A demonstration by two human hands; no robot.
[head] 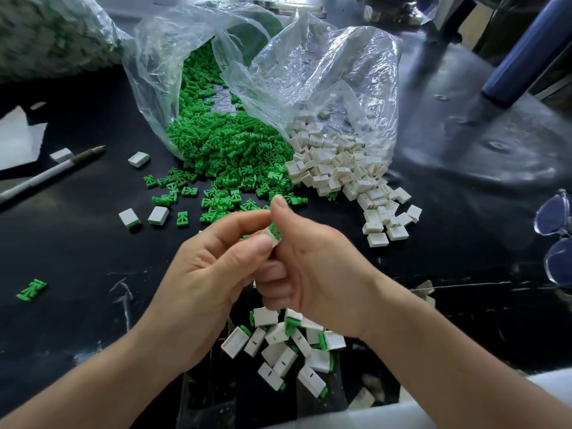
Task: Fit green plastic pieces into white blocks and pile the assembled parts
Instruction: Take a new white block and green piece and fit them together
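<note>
Head view, sole view

Item in work: white block (pixel 270 241), pinched between thumb and forefinger of the left hand (pixel 216 267), held up over the bench (pixel 464 212). A green piece (pixel 276 230) sits partly in its open end, gripped by the right hand (pixel 315 267), whose thumb is raised above it.

Risks, as judged: the piece going in skewed, so its thin ribs bend or jam. The small smooth block slipping from the pinch and dropping into the pile of assembled parts (pixel 288 345) under the hands, unfinished among finished. A half-pressed piece passing as done.

Materials:
- heap of green pieces (pixel 229 150): matte moulded plastic, flat, branching ribs
- heap of white blocks (pixel 340 168): hard, smooth, boxy, hollow, with a narrow slot on one face
- plastic bags (pixel 309 72): thin, clear, crinkled, with both heaps spilling from them
- bench: black, glossy, scuffed

Also present: pen (pixel 49 174) at left, glasses (pixel 554 230) at the right edge
</note>
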